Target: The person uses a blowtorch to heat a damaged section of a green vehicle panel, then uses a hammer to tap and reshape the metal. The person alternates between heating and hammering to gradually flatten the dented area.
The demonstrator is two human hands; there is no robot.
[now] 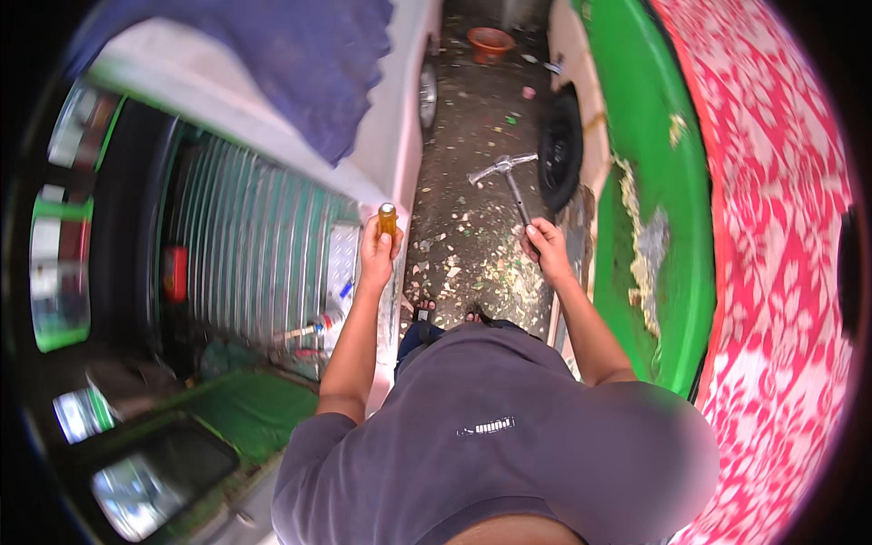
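A hand tool with a translucent amber handle (388,221) stands upright in my left hand (374,256), the fingers wrapped around it. The handle's top end has a metal cap; the rest of the tool is hidden, so I cannot tell its exact kind. My right hand (547,247) grips a hammer (515,188) by the lower end of its dark shaft. Its narrow metal head points away from me, over the ground. The two hands are well apart, the left one beside the pale vehicle side and the right one near the green panel.
At left is a vehicle with a ribbed metal floor (263,236) and a blue cloth (300,64) over its pale side. A green panel (668,272) with peeling patches and a tyre (559,150) stand at right, beside a red floral cloth (772,227). Chips litter the ground near an orange basin (490,44).
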